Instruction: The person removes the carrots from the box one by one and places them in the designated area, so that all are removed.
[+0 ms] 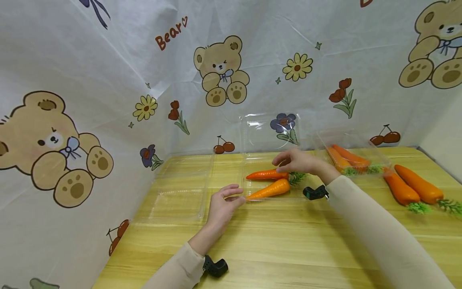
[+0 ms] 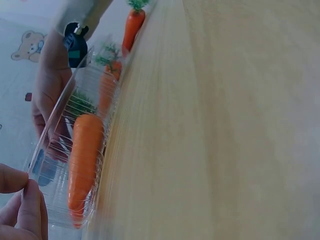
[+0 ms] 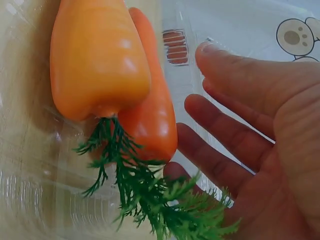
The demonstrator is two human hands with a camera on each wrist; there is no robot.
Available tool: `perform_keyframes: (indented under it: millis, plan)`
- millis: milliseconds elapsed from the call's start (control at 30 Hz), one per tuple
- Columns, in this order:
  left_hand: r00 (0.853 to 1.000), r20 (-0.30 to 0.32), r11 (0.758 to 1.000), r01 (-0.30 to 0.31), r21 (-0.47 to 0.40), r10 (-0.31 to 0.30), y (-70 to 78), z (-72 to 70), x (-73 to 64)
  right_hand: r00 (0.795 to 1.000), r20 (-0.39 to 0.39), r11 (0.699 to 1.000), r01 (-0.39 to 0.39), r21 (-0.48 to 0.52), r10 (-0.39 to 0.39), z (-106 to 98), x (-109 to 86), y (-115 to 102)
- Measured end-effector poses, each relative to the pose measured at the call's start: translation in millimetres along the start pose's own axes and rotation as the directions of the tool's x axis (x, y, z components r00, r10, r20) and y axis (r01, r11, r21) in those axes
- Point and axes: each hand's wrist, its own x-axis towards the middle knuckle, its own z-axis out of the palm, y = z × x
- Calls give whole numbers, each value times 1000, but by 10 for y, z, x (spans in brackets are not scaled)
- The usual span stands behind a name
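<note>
Two orange toy carrots lie side by side in a clear plastic clamshell box (image 1: 249, 160), its lid (image 1: 254, 138) raised at the back. The front carrot (image 1: 270, 189) is lighter; the rear carrot (image 1: 261, 175) is redder. With thumb and fingertip, my left hand (image 1: 221, 206) pinches the box's rim at its front left corner, as the left wrist view shows. My right hand (image 1: 297, 161) hovers over the rear carrot's leafy end, fingers relaxed and spread. In the right wrist view its fingertips are right beside that carrot (image 3: 157, 120), near the green leaves (image 3: 145, 195).
Another clear box (image 1: 377, 154) holding carrots stands at the back right, with two loose carrots (image 1: 420, 184) beside it on the wooden table (image 1: 274, 241). A further clear box (image 1: 203, 200) lies open at the left. A bear-print sheet (image 1: 144, 48) hangs behind.
</note>
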Motion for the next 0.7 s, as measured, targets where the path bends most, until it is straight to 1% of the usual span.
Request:
perform_keyframes:
  millis: [133, 333, 600, 700]
  plan:
    - [1000, 3, 1000, 3, 5, -3, -2, 1, -4, 1000, 15, 999, -18, -44, 18, 24, 12, -6]
    - [1000, 1, 1000, 5, -1, -5, 4, -4, -10, 998, 18, 988, -54, -144, 57, 44, 44, -4]
    - [1000, 4, 1000, 7, -5, -7, 2, -6, -12, 997, 61, 969, -30, -247, 47, 87, 114, 39]
    - [1000, 9, 1000, 6, -5, -6, 3, -4, -10, 997, 63, 960, -31, -278, 50, 93, 113, 32]
